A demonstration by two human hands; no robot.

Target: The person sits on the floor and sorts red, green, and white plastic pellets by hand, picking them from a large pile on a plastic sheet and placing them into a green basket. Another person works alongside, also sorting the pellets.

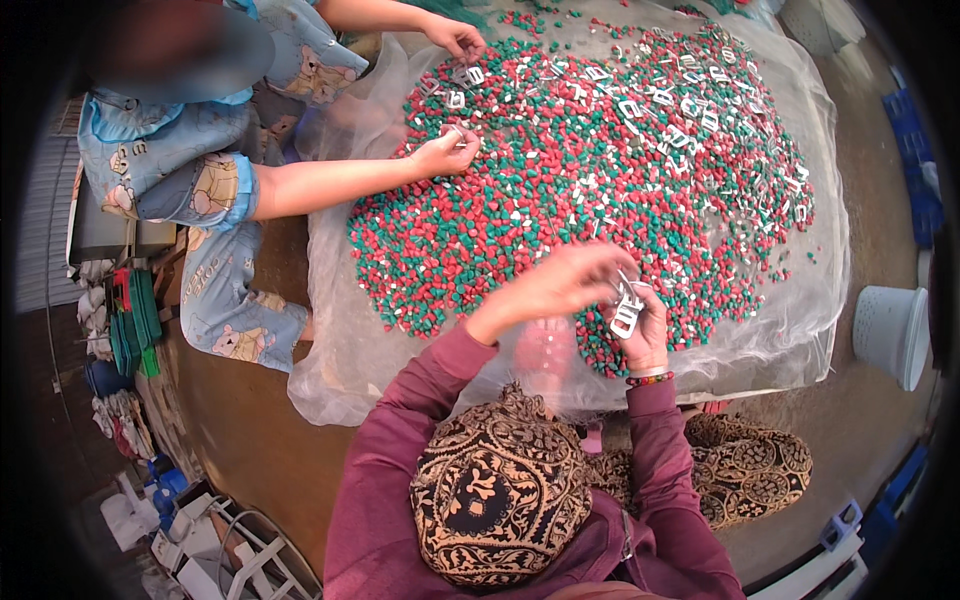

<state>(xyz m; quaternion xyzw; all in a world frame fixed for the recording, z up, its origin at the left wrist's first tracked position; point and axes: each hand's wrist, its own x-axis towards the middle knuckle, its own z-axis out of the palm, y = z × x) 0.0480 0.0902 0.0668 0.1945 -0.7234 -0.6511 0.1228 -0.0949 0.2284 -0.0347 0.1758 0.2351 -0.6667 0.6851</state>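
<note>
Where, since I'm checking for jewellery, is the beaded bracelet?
In the head view, the beaded bracelet is right of centre, worn between the person's right hand and maroon sleeve.

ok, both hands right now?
Left hand: motion-blurred; can't tell whether its fingers hold anything.
Right hand: closed, holding a white slotted piece.

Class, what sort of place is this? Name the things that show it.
Probably a workshop or similar work area. A heap of small red and green pieces lies on a translucent sheet, the right hand holds white frame-shaped pieces, and a pale bucket is nearby.
</note>
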